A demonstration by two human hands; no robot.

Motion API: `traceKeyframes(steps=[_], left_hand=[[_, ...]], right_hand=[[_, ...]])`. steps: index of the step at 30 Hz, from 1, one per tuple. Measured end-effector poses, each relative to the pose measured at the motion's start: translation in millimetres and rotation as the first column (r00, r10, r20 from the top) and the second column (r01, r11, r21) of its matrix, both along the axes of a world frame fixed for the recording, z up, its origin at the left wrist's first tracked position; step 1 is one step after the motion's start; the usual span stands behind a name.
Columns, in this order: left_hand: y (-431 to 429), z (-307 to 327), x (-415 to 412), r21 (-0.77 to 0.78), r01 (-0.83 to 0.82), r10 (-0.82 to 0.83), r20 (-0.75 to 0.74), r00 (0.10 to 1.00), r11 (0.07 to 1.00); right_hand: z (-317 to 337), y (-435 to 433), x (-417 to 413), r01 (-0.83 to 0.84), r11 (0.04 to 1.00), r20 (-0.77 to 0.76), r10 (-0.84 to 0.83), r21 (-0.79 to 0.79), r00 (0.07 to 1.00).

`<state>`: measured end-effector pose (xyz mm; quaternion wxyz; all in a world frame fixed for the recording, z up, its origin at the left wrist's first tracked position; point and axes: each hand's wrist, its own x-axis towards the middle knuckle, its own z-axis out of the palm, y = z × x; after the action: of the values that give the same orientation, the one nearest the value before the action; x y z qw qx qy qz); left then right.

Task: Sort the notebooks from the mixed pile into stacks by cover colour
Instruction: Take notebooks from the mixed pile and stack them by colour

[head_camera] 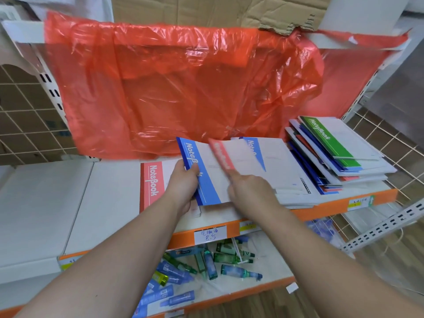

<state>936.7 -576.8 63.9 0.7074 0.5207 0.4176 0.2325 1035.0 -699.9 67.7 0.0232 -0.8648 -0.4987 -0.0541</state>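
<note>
Both bare forearms reach forward and down over a white shelf (103,203) with an orange front edge. The left hand (183,184) grips the near left edge of a blue notebook (206,180), thumb on the cover's blue band and fingers curled beneath, holding it tilted above the shelf. The right hand (250,191) lies just right of the blue notebook, palm down, its forefinger stretched toward the lower end of a blurred red notebook (221,154) that stands slanted across the blue notebook's white cover. The blur hides whether that hand pinches the red cover or only touches it. Behind and right of the blue notebook a second blue notebook (254,152) lies on a low heap of white-covered books. Just left of the blue notebook, partly under the left wrist, a red notebook (151,182) lies flat on the shelf with its title band showing. Well to the right of the blue notebook sits the mixed pile (358,173), loosely fanned with blue, red and white edges showing and a green notebook (330,143) on top. Behind the blue notebook a red plastic bag (183,88) hangs from the shelf above; whether anything is in it cannot be told. Below the blue notebook, a lower shelf (270,267) holds scattered small green and blue bottles (224,258), and a handwritten price label (210,235) sticks to the orange edge.
</note>
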Motion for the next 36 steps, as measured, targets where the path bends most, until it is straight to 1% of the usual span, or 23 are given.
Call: traceKeyframes(steps=[3, 5, 7, 9, 12, 14, 15, 16, 18, 22, 26, 31, 36], left_hand=[[-2.2, -2.8, 4.3, -0.012, 0.003, -0.002, 0.065, 0.998, 1.000], [-1.6, -6.2, 4.7, 0.025, 0.015, -0.016, 0.042, 0.999, 1.000], [-0.1, -9.5, 4.0, 0.048, 0.004, -0.003, -0.008, 1.000, 0.999], [1.1, -9.8, 3.2, 0.047, -0.005, 0.006, -0.024, 1.000, 0.999], [0.9, -4.8, 0.3, 0.034, 0.006, -0.005, -0.020, 1.000, 0.999], [2.9, -2.5, -3.2, 0.047, 0.019, -0.018, -0.020, 1.000, 0.999], [3.9, -1.7, -4.9, 0.052, 0.022, -0.021, -0.019, 1.000, 0.998], [4.7, -1.0, -6.4, 0.053, 0.022, -0.021, -0.015, 1.000, 0.998], [5.9, 0.9, -9.6, 0.058, 0.018, -0.018, -0.009, 1.000, 0.998], [7.3, 2.0, -14.0, 0.061, 0.010, -0.009, -0.014, 1.000, 0.998], [6.0, 3.1, -15.0, 0.065, 0.011, -0.010, -0.012, 1.000, 0.998], [2.6, 4.7, -13.4, 0.081, 0.025, -0.024, -0.015, 1.000, 0.996], [-0.5, 6.6, -13.3, 0.081, 0.030, -0.030, -0.002, 1.000, 0.996]], right_hand=[[-3.1, 2.2, -21.5, -0.174, 0.984, -0.050, 0.176, 0.046, 0.983], [-1.1, -0.9, -26.6, -0.261, 0.959, -0.105, 0.272, 0.110, 0.957], [1.9, -4.1, -22.7, -0.265, 0.954, -0.166, 0.287, 0.142, 0.944], [1.8, -5.9, -10.1, -0.159, 0.977, -0.214, 0.187, 0.144, 0.959], [-3.0, -8.4, 20.2, 0.116, 0.981, -0.241, -0.077, 0.155, 0.967], [-8.0, -10.7, 36.7, 0.216, 0.976, -0.182, -0.206, 0.034, 0.961], [-10.3, -12.2, 42.2, 0.240, 0.970, -0.153, -0.243, -0.043, 0.958], [-13.1, -13.3, 45.6, 0.262, 0.961, -0.150, -0.272, -0.087, 0.950], [-18.2, -14.8, 48.2, 0.302, 0.947, -0.168, -0.317, -0.105, 0.934], [-18.3, -12.8, 46.7, 0.310, 0.947, -0.146, -0.320, -0.089, 0.936], [-8.0, -11.7, 42.1, 0.317, 0.942, -0.150, -0.331, -0.108, 0.932], [0.7, -13.7, 38.3, 0.326, 0.943, -0.134, -0.332, -0.065, 0.934], [-0.8, -17.8, 39.6, 0.283, 0.954, -0.104, -0.293, -0.104, 0.950]])
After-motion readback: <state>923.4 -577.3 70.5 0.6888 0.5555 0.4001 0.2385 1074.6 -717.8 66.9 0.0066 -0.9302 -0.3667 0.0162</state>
